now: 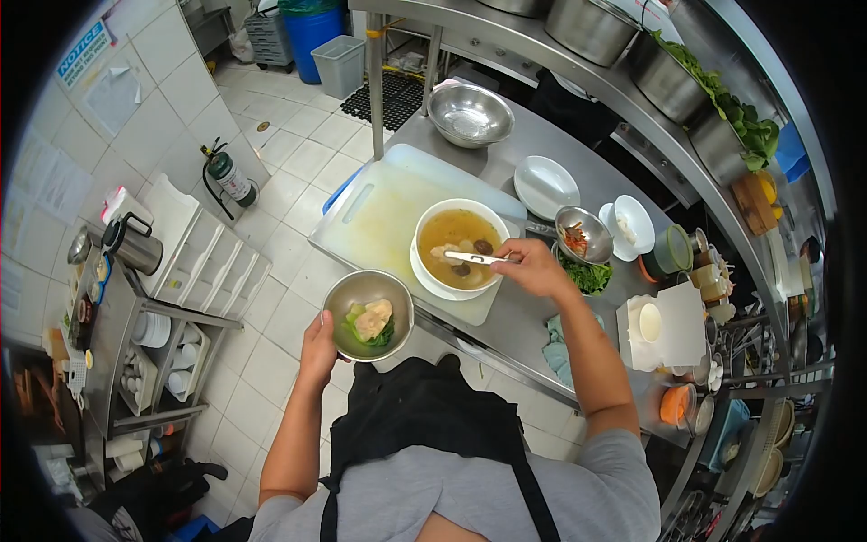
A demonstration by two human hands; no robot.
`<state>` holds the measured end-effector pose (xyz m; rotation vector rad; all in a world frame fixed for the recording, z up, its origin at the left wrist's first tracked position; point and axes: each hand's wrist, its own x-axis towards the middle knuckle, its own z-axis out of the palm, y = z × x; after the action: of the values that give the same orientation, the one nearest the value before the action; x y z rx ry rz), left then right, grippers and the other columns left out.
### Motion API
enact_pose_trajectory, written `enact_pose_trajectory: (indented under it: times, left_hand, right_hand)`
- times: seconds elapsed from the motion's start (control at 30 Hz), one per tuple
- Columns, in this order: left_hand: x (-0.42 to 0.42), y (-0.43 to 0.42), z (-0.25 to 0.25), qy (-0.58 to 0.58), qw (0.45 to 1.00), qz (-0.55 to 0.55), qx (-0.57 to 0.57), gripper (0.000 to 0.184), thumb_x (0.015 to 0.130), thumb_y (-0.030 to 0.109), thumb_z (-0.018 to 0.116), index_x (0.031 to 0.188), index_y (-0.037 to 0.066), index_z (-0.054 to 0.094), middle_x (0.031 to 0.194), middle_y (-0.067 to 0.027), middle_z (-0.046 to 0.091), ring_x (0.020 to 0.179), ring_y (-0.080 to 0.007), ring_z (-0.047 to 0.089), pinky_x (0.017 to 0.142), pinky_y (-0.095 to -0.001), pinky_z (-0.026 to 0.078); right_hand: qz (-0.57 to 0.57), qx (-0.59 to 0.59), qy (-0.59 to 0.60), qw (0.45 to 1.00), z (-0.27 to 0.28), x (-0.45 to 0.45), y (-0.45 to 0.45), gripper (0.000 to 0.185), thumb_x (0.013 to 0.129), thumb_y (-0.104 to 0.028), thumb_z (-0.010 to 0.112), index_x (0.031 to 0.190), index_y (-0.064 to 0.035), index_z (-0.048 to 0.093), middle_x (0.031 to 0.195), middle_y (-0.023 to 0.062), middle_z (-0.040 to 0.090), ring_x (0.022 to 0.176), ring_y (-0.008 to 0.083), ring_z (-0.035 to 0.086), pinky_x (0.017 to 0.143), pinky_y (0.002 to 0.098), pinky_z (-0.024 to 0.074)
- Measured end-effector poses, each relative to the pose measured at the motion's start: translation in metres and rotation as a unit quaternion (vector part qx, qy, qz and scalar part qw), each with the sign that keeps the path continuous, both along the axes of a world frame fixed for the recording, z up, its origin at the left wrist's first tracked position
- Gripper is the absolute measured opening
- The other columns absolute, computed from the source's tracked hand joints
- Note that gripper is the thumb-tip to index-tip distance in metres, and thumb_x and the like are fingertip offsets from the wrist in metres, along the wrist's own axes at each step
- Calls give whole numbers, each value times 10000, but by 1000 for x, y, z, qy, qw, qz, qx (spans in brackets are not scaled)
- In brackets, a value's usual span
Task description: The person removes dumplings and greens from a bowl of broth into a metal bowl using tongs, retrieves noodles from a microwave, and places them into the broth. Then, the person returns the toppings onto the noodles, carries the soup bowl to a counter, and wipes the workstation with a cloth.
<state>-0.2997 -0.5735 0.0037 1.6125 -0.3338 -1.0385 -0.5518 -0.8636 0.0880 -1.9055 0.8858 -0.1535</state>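
My left hand (318, 350) grips the rim of a small metal bowl (403, 336), held in front of the apron at the board's near edge. Inside it lie green leafy vegetables (379, 338) and pale, cooked-looking pieces (372, 318). My right hand (535, 268) is closed around slim metal tongs (479, 259), whose tips reach over the white soup bowl (419, 262). Clear golden broth (456, 226) fills that bowl, with pale pieces and dark round pieces, perhaps mushrooms, near the tongs. I cannot tell whether the tips pinch anything. The soup bowl stands on a white cutting board (379, 203).
Behind the board sits a large metal bowl (470, 114). To the right are a white oval dish (546, 187), a small metal bowl of shredded garnish (583, 235), chopped greens (585, 275) and an open white box (673, 330). A metal shelf (506, 41) overhangs the counter's far side.
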Motion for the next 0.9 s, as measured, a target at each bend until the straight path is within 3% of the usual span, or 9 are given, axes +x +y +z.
enact_pose_trajectory:
  times: [0.3,0.37,0.5,0.73,0.83,0.9]
  left_hand:
    - [-7,-21,5,11,999,-38,-15,499,1026,418,327,1208,7,543,797,-66,620,613,-130,589,466,-272,494]
    - [-8,-25,4,7,999,-49,-16,499,1025,419,329,1213,8,543,803,-68,621,616,-130,589,462,-270,494]
    - [-13,-36,4,3,998,-58,-17,496,1024,419,334,1215,12,543,818,-71,621,620,-130,588,456,-265,493]
    - [-23,-46,3,7,997,-76,-18,494,1026,420,324,1154,1,553,753,-68,603,565,-130,575,455,-267,480]
    - [-23,-43,1,16,998,-67,-12,492,1025,425,327,1128,3,558,752,-68,602,560,-130,573,454,-265,480]
    - [-22,-37,-1,7,998,-68,-16,493,1023,430,332,1128,5,559,753,-67,601,560,-130,572,455,-265,480]
  right_hand:
    - [-4,-52,1,999,-9,-11,-8,211,788,-194,724,902,-25,672,686,25,609,633,89,515,606,266,434]
    - [-3,-78,-45,996,-11,-14,-8,139,820,-136,697,899,-26,661,630,-51,543,562,27,417,498,221,323]
    - [-12,-45,-41,998,27,-11,11,152,813,-136,709,907,-26,663,642,-46,558,576,25,430,511,219,340]
    - [146,-62,-43,986,22,4,51,244,800,-204,743,965,-42,664,700,12,633,623,76,526,592,244,433]
    - [86,-65,-64,992,24,6,42,240,804,-204,737,954,-32,664,722,20,638,645,69,527,604,245,444]
    - [-37,-136,-8,990,9,7,6,257,798,-232,721,939,-25,662,742,76,660,667,138,601,622,300,476]
